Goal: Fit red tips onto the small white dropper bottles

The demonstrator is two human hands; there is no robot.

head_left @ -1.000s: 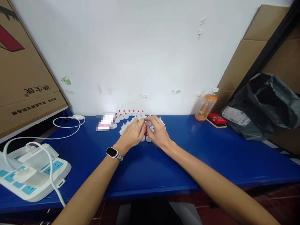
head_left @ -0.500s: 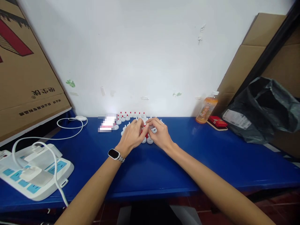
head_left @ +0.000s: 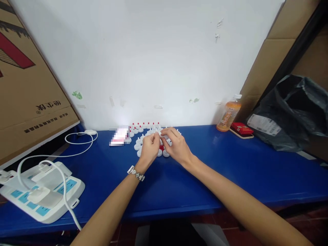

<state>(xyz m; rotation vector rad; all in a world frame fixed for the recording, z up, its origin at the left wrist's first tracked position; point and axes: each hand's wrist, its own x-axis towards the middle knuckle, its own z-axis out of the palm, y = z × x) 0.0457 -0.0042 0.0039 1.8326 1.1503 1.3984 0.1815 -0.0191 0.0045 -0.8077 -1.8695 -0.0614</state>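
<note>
A: The fingers of both hands are pinched together over one small white piece — the left hand (head_left: 149, 147) curls in from the side and the right hand (head_left: 174, 145) meets it from the other, fingertips touching at the middle. The piece itself is too small to make out; it looks like one of the white caps.

B: Where does that sit on the bench?

A: Just above the cluster of white caps (head_left: 151, 140) near the back of the blue table (head_left: 230, 171), close to the wall (head_left: 153, 61). A few red bits (head_left: 161, 147) lie directly under the hands.

B: So which step would you call it?

A: I judge it a fitting step — the two hands appear to be joining or seating a small part. The next move calls for a fine, steady press between the fingertips, not reach.

B: Room to move?

A: Going by size: the cardboard box (head_left: 28, 82) leans in on the left, the black bag (head_left: 292, 112) crowds the right, the power strip (head_left: 43, 191) and its cable sit at the near left edge, the orange bottle (head_left: 228, 116) stands by the wall. Between them the table front is open for the forearms.
</note>
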